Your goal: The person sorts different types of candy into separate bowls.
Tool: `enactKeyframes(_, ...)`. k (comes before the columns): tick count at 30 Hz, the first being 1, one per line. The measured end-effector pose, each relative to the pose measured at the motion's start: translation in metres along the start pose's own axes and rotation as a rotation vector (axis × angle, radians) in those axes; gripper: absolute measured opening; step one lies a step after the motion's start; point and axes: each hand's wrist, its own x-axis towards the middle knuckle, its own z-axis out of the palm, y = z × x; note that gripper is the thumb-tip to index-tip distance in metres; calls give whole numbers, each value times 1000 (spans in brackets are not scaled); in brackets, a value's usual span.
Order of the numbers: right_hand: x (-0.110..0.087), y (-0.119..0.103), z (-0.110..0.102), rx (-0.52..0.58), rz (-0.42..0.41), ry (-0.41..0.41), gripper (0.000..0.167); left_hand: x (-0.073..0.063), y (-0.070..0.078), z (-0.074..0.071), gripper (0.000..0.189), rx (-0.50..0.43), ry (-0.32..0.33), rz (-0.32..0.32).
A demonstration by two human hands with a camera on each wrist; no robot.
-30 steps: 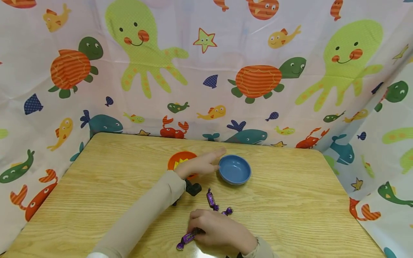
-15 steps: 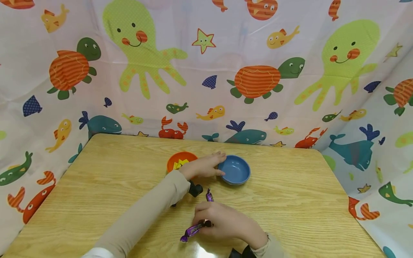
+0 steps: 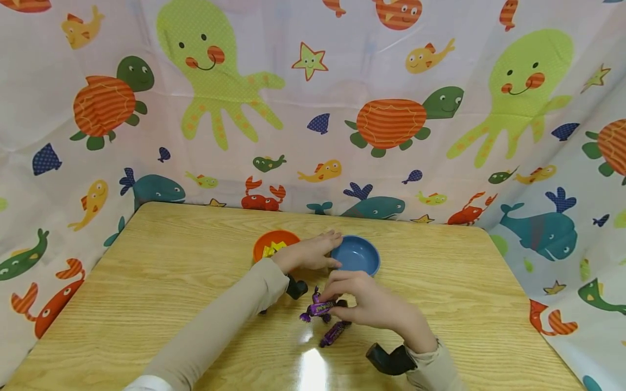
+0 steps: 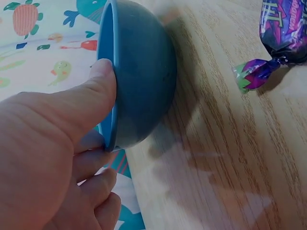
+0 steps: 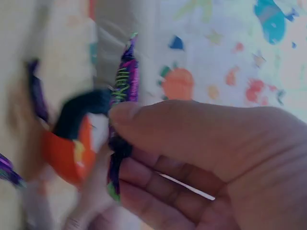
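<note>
My right hand [image 3: 374, 304] pinches a purple-wrapped candy [image 3: 320, 308] between thumb and fingers, just in front of the blue bowl [image 3: 359, 254]. In the right wrist view the thumb lies across the middle of the candy [image 5: 125, 79], its twisted ends sticking out. Another purple candy [image 3: 334, 334] lies on the table below the hand, and one more [image 3: 316, 295] is partly covered by the held one. My left hand [image 3: 310, 254] holds the left side of the bowl. In the left wrist view its thumb touches the rim of the bowl [image 4: 144, 72], with curled fingers by the lower rim.
An orange bowl [image 3: 261, 239] with yellow-wrapped pieces [image 3: 271, 249] stands left of the blue bowl, partly behind the left hand. Black curved pieces [image 3: 389, 359] sit at both wrists. A sea-animal cloth [image 3: 288, 125] hangs behind the wooden table [image 3: 440, 304].
My right hand has lifted a candy from the table's front and carried it forward toward the blue bowl. The left hand has come down onto that bowl's side and stayed there.
</note>
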Motion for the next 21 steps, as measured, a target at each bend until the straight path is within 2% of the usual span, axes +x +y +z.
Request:
enactKeyframes(5,-3,6,-26,10,33,78,21,-1,1,-1,73,1,-17,5)
enactKeyframes(11,-11,23,-50,-4,173,143,19,2,-2,0,69,9,-8,7)
enactKeyframes(17,-21,56,-60,-31,258,198,18,2,-3,0,76,1,4,13)
enactKeyframes(21,-26,83,-55,-88,342,210,17,2,-2,0,79,6,6,2)
